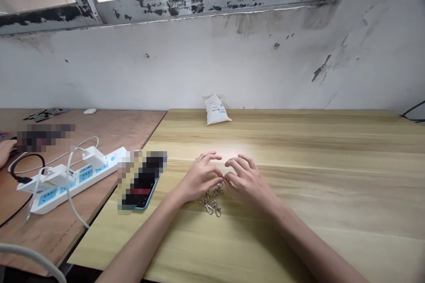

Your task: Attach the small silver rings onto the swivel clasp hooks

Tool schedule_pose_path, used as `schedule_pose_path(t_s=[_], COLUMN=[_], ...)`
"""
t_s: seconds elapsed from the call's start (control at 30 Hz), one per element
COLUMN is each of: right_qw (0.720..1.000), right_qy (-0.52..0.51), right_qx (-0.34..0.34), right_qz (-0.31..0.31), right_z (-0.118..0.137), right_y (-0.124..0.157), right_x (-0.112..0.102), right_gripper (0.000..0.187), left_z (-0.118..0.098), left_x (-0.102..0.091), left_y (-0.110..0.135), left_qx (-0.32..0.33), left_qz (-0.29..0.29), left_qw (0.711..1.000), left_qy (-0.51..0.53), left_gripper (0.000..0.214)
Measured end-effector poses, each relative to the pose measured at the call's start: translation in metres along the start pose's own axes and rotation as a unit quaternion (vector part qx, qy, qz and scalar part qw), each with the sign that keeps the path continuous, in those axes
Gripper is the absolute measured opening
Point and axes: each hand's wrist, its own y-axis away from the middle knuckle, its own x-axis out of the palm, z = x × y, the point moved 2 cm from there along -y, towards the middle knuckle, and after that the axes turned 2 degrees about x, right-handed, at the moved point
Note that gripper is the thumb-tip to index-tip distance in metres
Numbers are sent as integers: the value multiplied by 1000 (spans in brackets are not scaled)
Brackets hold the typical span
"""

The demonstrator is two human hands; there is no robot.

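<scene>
Several small metal snap clasps with short chain links point(211, 202) lie in a loose cluster on the light wooden table point(299, 177), directly under and just in front of the two hands. One further piece, the pinched clasp point(222, 184), sits at the top of the cluster, where the fingertips of both hands meet.

- Left hand point(199, 179): thumb and forefinger closed narrowly on the pinched clasp; the other fingers arch above the table.
- Right hand point(245, 181): thumb and forefinger closed on the same piece from the opposite side; the other fingers are spread and raised.

Progress, as a judgement: one piece is being worked, and the others lie unhandled on the table. Whether the clasps in the cluster are linked to each other or separate is too small to tell, so the finished share cannot be read.

Surroundings:
- A phone in a teal case point(141, 188), partly blurred, lies near the left forearm.
- A white power strip point(73, 177) with plugged chargers rests on the adjoining brown table point(126, 128).
- A small white bag point(216, 109) stands at the far table edge against the wall.
- Another person's hand point(5, 150) shows at the left border.
</scene>
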Motion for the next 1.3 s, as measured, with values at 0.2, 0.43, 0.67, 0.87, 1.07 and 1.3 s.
schedule_pose_path(t_s=[0.2,0.43,0.67,0.87,1.07,1.3], right_qw=[995,878,814,962,944,926], right_qy=[-43,-435,-527,-240,-295,-310], right_qx=[-25,110,170,106,95,138], right_qz=[86,169,176,70,118,168], right_z=[2,-18,-9,-6,-13,-37], right_y=[2,0,-2,4,1,4], right_x=[0,-13,-8,2,-5,-17], right_gripper=[15,14,18,13,15,18], left_z=[-2,-15,-14,-5,-12,-4], left_x=[-6,-17,-19,-14,-20,-35], left_y=[1,1,0,0,1,2], left_qx=[-12,-32,-56,-46,-18,-67], left_qz=[73,119,95,53,61,40], left_qw=[995,968,976,997,990,979], left_qy=[61,220,187,44,124,190], left_gripper=[1,4,6,6,4,10])
